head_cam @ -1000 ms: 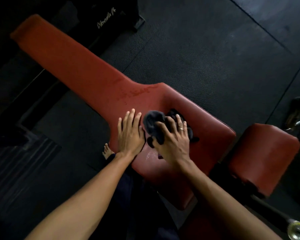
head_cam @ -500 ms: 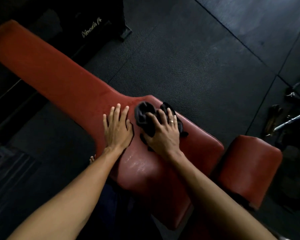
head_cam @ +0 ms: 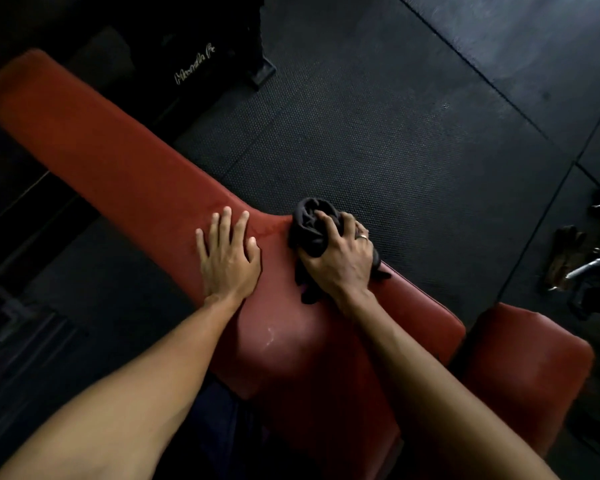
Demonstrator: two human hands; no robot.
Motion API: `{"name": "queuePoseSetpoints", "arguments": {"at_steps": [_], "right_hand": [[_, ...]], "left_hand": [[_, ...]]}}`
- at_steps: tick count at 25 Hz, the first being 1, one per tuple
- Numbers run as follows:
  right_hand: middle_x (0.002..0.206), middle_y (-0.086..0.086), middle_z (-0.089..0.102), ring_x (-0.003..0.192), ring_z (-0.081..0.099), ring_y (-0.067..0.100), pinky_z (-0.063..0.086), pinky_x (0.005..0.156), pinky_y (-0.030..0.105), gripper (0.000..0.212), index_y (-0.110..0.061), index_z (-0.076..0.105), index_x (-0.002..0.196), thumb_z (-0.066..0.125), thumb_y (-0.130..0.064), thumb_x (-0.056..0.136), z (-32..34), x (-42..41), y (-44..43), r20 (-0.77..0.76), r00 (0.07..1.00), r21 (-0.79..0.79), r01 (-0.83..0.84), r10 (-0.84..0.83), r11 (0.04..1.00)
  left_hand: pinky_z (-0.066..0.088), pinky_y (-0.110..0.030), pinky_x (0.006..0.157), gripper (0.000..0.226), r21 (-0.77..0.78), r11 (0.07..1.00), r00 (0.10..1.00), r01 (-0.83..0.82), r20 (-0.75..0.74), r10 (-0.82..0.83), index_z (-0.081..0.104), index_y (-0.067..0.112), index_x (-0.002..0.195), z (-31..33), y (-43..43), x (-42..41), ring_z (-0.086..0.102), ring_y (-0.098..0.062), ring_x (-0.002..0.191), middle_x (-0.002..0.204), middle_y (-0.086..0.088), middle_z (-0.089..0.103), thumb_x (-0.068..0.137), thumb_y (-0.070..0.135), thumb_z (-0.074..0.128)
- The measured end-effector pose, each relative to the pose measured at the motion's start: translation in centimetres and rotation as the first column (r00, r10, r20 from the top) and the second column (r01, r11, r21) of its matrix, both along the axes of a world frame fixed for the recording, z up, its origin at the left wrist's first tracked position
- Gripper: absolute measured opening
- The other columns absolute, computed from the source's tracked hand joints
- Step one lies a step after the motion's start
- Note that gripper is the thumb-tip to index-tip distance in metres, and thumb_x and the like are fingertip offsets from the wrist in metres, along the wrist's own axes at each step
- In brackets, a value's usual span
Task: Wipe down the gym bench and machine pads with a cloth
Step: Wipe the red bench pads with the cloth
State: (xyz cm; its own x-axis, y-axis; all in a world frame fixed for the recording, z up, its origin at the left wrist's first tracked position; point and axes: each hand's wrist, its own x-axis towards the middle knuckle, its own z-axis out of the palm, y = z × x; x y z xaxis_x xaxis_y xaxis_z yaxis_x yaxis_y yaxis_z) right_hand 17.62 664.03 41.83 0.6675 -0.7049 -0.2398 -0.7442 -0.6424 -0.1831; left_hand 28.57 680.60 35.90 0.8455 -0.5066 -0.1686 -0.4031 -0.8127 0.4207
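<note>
1. Wiping mid-bench: right hand [head_cam: 340,258] grips the bunched dark cloth [head_cam: 310,223] and presses it on the far edge of the red bench [head_cam: 118,161], where it widens.
2. Left hand [head_cam: 229,258] lies flat on the bench just beside it, fingers spread, bracing.
3. Damp streaks [head_cam: 269,336] on the wide end suggest that part is done.
4. Still to do, I judge: the long narrow section and the small red pad [head_cam: 527,368] at right.
</note>
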Motion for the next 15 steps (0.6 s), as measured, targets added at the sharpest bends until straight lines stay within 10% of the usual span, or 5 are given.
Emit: {"name": "queuePoseSetpoints", "arguments": {"at_steps": [7, 15], "right_hand": [[0.131, -0.001, 0.051, 0.119, 0.053, 0.037, 0.043, 0.090, 0.049, 0.066, -0.036, 0.052, 0.133, 0.058, -0.072, 0.077, -0.4, 9.5, -1.3, -0.156, 0.950, 0.252, -0.226, 0.270, 0.941], [0.139, 0.001, 0.049, 0.108, 0.060, 0.035, 0.052, 0.086, 0.048, 0.068, -0.031, 0.050, 0.138, 0.064, -0.061, 0.078, 1.6, -0.9, -2.4, -0.021, 0.999, 0.114, -0.023, 0.025, 0.993]], "left_hand": [[0.010, -0.052, 0.124, 0.056, 0.048, 0.999, 0.999, -0.005, 0.038, 0.003, 0.033, 0.029, 0.153, -0.6, -0.1, 0.1, 0.014, -0.019, 0.154, 0.165, -0.001, 0.024, 0.098, 0.037, 0.033], [0.012, -0.052, 0.123, 0.058, 0.014, 0.999, 0.998, -0.034, 0.046, 0.033, 0.039, 0.027, 0.152, -0.3, -0.4, 0.1, 0.018, -0.020, 0.153, 0.164, -0.002, 0.027, 0.095, 0.035, 0.039]]}}
